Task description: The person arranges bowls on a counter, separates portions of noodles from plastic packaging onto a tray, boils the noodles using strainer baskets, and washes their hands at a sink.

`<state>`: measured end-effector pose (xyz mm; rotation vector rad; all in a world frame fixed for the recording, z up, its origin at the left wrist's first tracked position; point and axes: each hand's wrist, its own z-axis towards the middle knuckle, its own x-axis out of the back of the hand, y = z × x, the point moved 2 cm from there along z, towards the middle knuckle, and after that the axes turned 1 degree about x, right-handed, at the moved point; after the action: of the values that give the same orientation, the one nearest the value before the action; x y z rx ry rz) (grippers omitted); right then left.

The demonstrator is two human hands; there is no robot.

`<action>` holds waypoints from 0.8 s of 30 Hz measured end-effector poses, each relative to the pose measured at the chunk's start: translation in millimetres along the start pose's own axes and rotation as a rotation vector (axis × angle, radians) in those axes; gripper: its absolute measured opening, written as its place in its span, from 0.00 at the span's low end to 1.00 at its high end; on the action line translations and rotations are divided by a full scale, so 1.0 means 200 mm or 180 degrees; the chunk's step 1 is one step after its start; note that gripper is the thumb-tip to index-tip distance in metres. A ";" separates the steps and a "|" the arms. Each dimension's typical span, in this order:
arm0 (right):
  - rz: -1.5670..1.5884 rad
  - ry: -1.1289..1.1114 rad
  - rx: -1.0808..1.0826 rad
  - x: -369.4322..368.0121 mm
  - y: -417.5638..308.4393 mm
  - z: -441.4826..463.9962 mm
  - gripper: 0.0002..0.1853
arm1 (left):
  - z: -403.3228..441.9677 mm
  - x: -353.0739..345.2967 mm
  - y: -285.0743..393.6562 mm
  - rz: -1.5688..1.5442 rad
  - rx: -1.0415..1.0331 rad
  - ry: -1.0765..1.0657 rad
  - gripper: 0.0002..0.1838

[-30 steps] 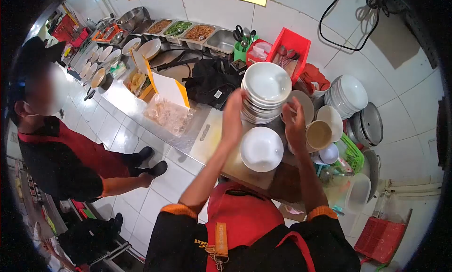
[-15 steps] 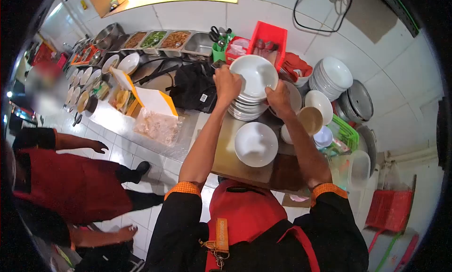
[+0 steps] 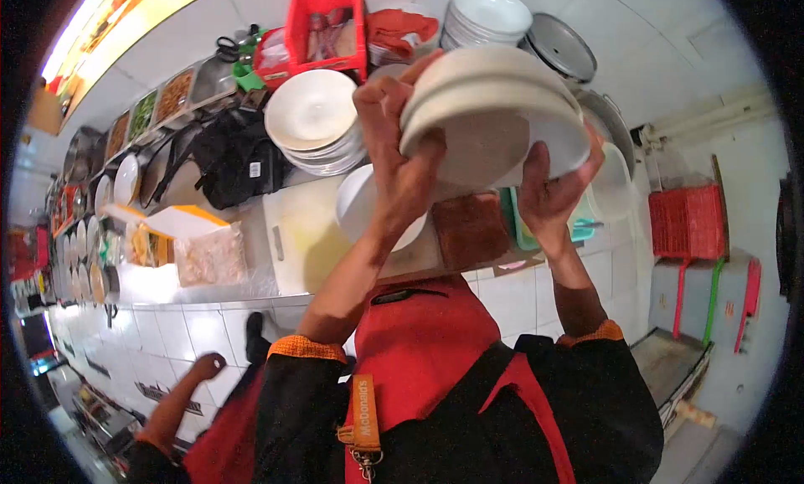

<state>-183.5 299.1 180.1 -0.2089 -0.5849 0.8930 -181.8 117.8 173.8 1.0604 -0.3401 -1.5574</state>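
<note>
Nested white bowls are held up over the right part of the counter, tilted so that the opening faces me and down. My left hand is closed on their left rim, thumb inside and fingers outside. On the right rim, my right hand grips the same bowls. To the left of them stands a stack of white bowls. A single white bowl lies on the cutting board, partly hidden behind my left forearm.
Behind are a red bin, another bowl stack and a metal lid. A black bag, a bag of food and an opened box are left. A co-worker's arm shows at lower left.
My hands have moved right from the bowl stack and now hold nested bowls, tilted. The stack stands free of my hands. The view has turned right; the co-worker appears lower.
</note>
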 end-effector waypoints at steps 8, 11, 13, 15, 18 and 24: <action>-0.0742 -0.0190 0.0466 0.26 0.15 -0.21 0.29 | -0.19 -0.26 -0.21 -0.0896 -0.0684 -0.0719 0.24; -0.0388 0.0171 0.0011 0.27 0.20 -0.26 0.28 | -0.24 -0.29 -0.21 -0.0135 -0.0343 -0.0672 0.38; -0.0405 0.0010 -0.0141 0.29 0.19 -0.25 0.25 | -0.22 -0.31 -0.19 -0.0054 -0.0383 -0.0783 0.25; -0.0148 0.0381 -0.0615 0.27 0.29 -0.39 0.25 | -0.23 -0.34 -0.17 -0.0102 -0.0414 -0.0822 0.27; 0.0337 0.0197 -0.1658 0.31 0.27 -0.32 0.23 | -0.29 -0.37 -0.17 0.0647 0.0530 -0.0786 0.32; 0.1238 -0.1290 -0.2873 0.39 0.39 -0.25 0.23 | -0.36 -0.42 -0.20 0.1169 0.1632 -0.0607 0.33</action>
<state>-169.9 411.3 138.5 -0.9973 -1.3412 0.9992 -157.4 228.3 141.9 1.1543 -1.0483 -1.2645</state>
